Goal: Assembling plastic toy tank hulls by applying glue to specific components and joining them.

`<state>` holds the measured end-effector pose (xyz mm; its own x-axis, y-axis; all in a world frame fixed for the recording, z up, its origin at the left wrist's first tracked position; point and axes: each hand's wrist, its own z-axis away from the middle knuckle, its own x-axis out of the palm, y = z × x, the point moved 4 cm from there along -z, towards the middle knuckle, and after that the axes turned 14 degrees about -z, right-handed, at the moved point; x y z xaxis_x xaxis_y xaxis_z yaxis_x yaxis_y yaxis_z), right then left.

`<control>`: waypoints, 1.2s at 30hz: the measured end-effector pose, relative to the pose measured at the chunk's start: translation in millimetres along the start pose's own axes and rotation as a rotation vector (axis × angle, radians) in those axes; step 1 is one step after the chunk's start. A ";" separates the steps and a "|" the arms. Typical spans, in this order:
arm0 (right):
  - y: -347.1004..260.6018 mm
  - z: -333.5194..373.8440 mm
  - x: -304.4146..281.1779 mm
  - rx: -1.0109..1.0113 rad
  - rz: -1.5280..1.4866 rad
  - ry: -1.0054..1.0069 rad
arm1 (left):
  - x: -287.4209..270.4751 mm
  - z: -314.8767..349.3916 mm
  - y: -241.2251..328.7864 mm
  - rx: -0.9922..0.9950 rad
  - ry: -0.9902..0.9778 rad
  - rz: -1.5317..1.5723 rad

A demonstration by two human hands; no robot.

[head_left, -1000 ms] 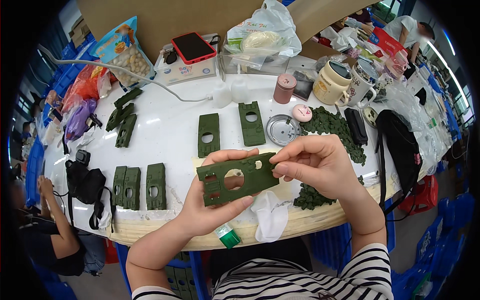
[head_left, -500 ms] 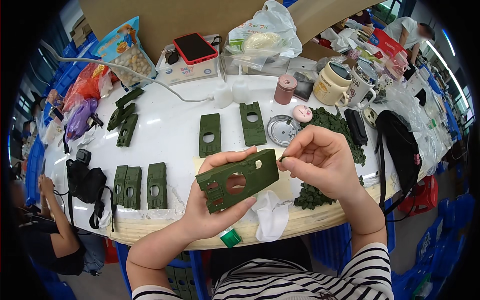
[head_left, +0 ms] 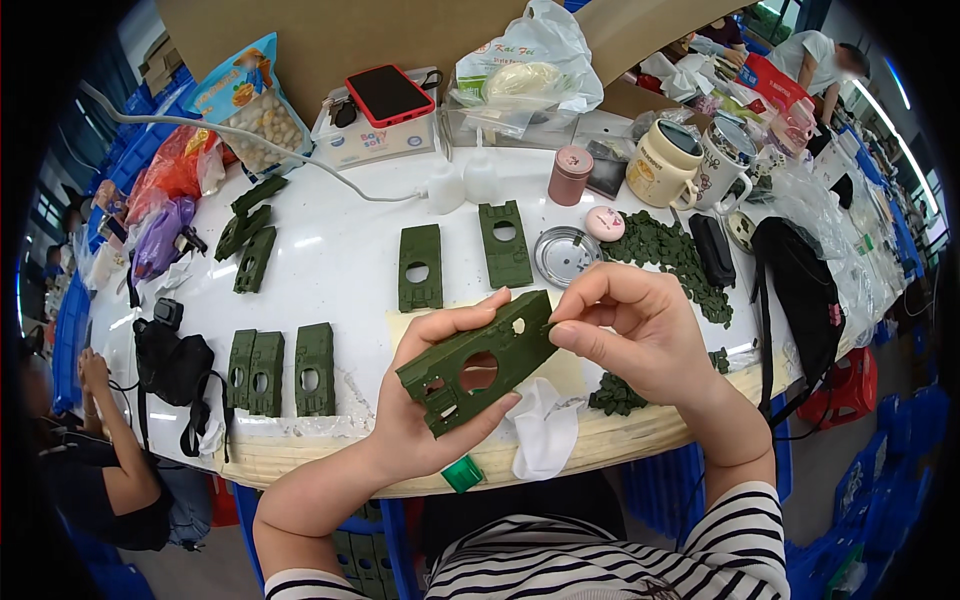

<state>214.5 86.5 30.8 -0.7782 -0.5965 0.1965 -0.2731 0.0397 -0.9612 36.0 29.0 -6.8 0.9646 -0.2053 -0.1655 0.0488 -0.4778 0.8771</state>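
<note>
My left hand [head_left: 430, 385] is wrapped round a dark green plastic toy tank hull [head_left: 520, 350], tilted, with a large round hole and smaller openings. At the hull's right end, the thumb and forefinger of my right hand [head_left: 630, 330] pinch a tiny green part, mostly hidden by the fingertips. Two similar hulls lie just beyond, a left one [head_left: 420, 270] and a right one [head_left: 505, 245]. To their right is a round metal dish [head_left: 567, 257]. A heap of small green parts [head_left: 670, 255] spreads behind my right hand, and a smaller pile [head_left: 615, 395] lies below it.
More green hulls [head_left: 314, 370] lie at left on the white table [head_left: 340, 240]. Two squeeze bottles, a pink tin [head_left: 570, 175] and two mugs stand at the back. A white cloth [head_left: 545, 430] and green cap [head_left: 462, 473] are at the front edge. Another person [head_left: 105, 470] sits at left.
The hull has turned slightly in my left hand, its right end a little higher. My right hand has moved slightly left, bringing its fingertips up against the hull's end.
</note>
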 end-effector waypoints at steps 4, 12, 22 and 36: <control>1.8 -0.1 0.4 -0.171 0.263 -0.045 | 2.0 0.3 2.7 0.038 0.002 -0.049; 6.8 1.4 2.6 -0.250 0.316 0.003 | 5.3 -0.8 3.9 0.050 0.015 -0.128; 9.0 0.5 1.8 -0.249 0.285 -0.007 | 6.8 0.0 2.9 0.054 0.014 -0.166; 6.3 1.4 6.3 -0.310 0.405 0.026 | 6.4 2.7 3.1 0.077 0.049 -0.233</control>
<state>208.8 81.8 25.8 -0.8690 -0.4640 -0.1719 -0.0980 0.5018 -0.8594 41.6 23.9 -6.4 0.9411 -0.0412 -0.3357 0.2534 -0.5714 0.7806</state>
